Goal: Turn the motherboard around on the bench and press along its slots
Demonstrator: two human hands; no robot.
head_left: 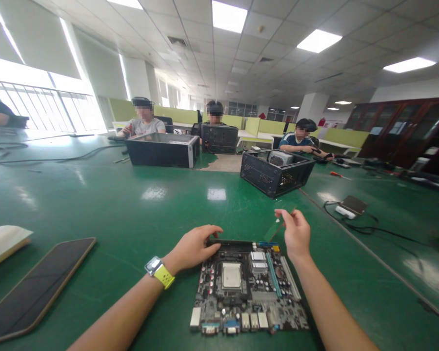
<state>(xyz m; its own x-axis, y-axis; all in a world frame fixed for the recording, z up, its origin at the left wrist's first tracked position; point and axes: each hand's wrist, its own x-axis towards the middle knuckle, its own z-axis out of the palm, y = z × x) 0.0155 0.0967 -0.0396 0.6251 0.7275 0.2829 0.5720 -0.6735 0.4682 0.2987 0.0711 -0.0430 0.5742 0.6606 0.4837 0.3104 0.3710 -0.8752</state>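
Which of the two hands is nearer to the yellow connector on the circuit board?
Right. The right hand is close to the yellow connector, on its right side; the left hand is at the far left corner of the circuit board.

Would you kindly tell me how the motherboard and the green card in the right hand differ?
The motherboard lies flat on the table; the green card is held tilted in the right hand. The motherboard is broad, while the green card is a small, narrow strip. The motherboard is mostly dark and crowded with parts; the green card looks plainer. Both look like circuit boards.
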